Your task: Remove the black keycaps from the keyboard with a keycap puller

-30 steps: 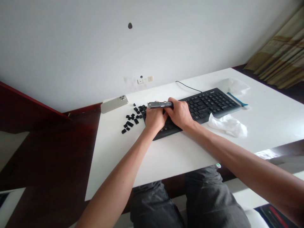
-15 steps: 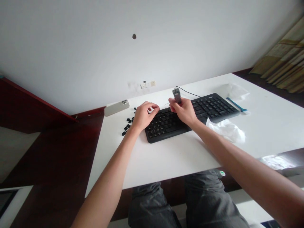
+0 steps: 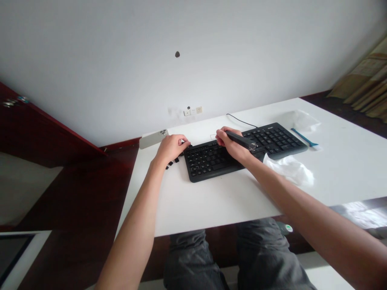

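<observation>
A black keyboard [image 3: 208, 172] lies at a slant on the white table, with gaps among the keys of its left part. My left hand [image 3: 172, 149] is beside the keyboard's far left corner, thumb and fingers pinched together. Something dark shows at these fingertips, too small to make out. Loose black keycaps [image 3: 177, 160] lie below that hand, which partly hides them. Over the middle of the keyboard, my right hand [image 3: 231, 145] is closed around the dark handle of a keycap puller [image 3: 242, 140]. Its thin wire end points away, past the fingers.
A phone [image 3: 151, 139] lies face down at the table's far left. Crumpled white tissue [image 3: 290, 169] is right of my right wrist. A blue brush-like tool [image 3: 304, 137] and a clear plastic bag [image 3: 302, 121] lie to the right. The cable [image 3: 242, 119] runs behind the keyboard.
My left hand has moved left, from over the keyboard's far edge to beside its corner, above the keycaps. In my right hand, the puller's handle has tipped from upright back toward me.
</observation>
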The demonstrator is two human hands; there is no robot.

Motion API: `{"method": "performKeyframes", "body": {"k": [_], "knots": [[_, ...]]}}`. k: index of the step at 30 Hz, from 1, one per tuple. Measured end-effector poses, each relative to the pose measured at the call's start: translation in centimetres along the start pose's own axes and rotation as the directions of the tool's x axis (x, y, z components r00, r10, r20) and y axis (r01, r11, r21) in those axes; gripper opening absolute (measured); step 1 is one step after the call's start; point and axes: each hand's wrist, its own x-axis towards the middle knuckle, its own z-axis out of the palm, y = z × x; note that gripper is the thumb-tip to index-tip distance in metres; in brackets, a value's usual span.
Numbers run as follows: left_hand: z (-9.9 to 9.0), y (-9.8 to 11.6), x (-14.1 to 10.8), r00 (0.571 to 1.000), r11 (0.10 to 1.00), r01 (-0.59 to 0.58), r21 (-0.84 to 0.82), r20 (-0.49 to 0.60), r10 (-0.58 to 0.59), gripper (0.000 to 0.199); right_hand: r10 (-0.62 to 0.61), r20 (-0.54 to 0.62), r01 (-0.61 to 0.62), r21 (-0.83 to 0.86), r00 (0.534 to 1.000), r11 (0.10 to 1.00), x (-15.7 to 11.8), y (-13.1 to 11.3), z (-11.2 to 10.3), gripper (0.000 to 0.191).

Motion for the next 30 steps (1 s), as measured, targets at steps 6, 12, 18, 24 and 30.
{"method": "performKeyframes", "body": {"k": [6, 12, 18, 24, 30], "knots": [[1.1, 2.2, -0.3, 0.994, 0.992, -0.070, -0.105, 0.076, 0.078, 0.020, -0.029, -0.005, 0.028, -0.063, 1.000, 0.998, 0.0, 0.2, 0.0, 0.043], [2.3, 3.4, -0.3, 0.982, 0.996, -0.082, -0.026, 0.166, 0.086, 0.016, -0.027, 0.000, 0.027, -0.077, 1.000, 0.997, 0.0, 0.3, -0.1, 0.044], [1.0, 0.1, 0.2, 0.999, 0.999, 0.050, 0.018, -0.019, -0.050, 0.016, -0.039, 0.012, 0.039, -0.068, 0.999, 0.997, -0.1, 0.0, -0.1, 0.043], [0.6, -2.8, 0.3, 0.989, 0.986, 0.148, 0.076, -0.028, -0.146, 0.020, -0.001, -0.030, -0.005, -0.209, 1.000, 0.978, -0.2, -0.3, -0.5, 0.036], [0.9, -1.5, 0.1, 0.992, 0.989, 0.126, 0.075, 0.000, -0.127, 0.028, 0.056, 0.023, -0.042, -0.390, 0.998, 0.920, -0.1, -0.7, -1.3, 0.047]]}}
